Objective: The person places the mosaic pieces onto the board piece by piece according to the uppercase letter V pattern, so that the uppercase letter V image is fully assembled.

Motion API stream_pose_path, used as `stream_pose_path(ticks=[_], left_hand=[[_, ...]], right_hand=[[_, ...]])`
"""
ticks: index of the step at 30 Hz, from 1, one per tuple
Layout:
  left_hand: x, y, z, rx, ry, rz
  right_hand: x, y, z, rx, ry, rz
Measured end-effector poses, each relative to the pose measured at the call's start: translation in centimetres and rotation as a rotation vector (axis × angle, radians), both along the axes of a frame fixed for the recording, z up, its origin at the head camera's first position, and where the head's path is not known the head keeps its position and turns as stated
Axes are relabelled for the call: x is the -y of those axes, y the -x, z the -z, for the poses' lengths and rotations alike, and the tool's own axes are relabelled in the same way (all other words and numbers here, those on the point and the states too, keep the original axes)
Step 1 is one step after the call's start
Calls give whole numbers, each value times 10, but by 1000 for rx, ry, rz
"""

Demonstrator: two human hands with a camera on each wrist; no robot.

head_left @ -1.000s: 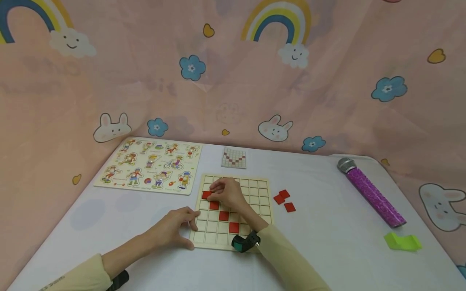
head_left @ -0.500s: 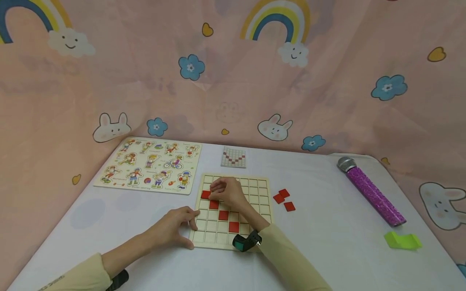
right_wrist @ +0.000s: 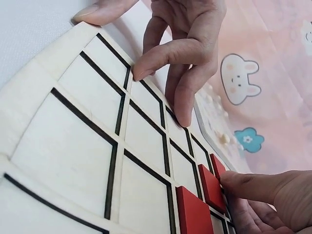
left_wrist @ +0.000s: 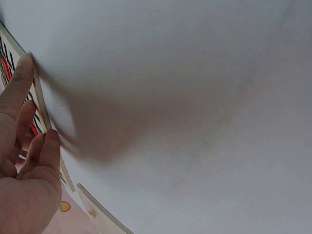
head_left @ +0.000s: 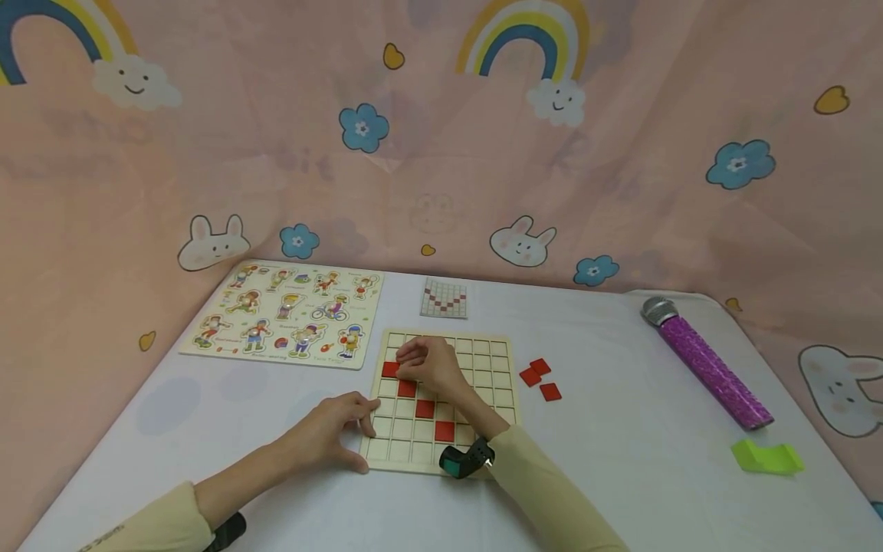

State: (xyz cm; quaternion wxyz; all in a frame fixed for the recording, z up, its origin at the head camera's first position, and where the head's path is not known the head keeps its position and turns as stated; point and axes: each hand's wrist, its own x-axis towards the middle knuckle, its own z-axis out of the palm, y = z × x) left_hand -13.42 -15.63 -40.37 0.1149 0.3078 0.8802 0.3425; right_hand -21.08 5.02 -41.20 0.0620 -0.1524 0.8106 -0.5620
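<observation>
A pale wooden grid board (head_left: 400,452) lies on the table, with several red square tiles slanting across its squares. My left hand (head_left: 331,433) holds the board at its near left corner, thumb at the corner and bent fingers along the left edge. Over the upper left squares, my right hand (head_left: 434,368) has its thumb and fingers at the farthest red tile (head_left: 389,369). The right wrist view shows that thumb against the tile's side (right_wrist: 218,165); its other fingers are partly hidden. Another red tile (head_left: 407,389) sits in the square diagonally below.
Loose red tiles (head_left: 549,392) lie right of the board. A small pattern card (head_left: 443,307) is behind it, and a picture puzzle board (head_left: 276,326) at the back left. A purple glitter microphone (head_left: 713,372) and a green stand-like piece (head_left: 767,458) lie at the right.
</observation>
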Motion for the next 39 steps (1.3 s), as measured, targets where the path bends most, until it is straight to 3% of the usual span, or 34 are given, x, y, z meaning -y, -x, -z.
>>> stream_pose_path(ticks=[15,31,39], left_hand=[[-2,-1,-1,40,17,-39],[-3,-5,-4,11,26,-46],[-3,-5,-5,9,22,-34]], right_hand=[[-36,-6,-2,14,14,36],[-113,-21,-8,53,48,76],[-154,-32,-15,8,-18,144]])
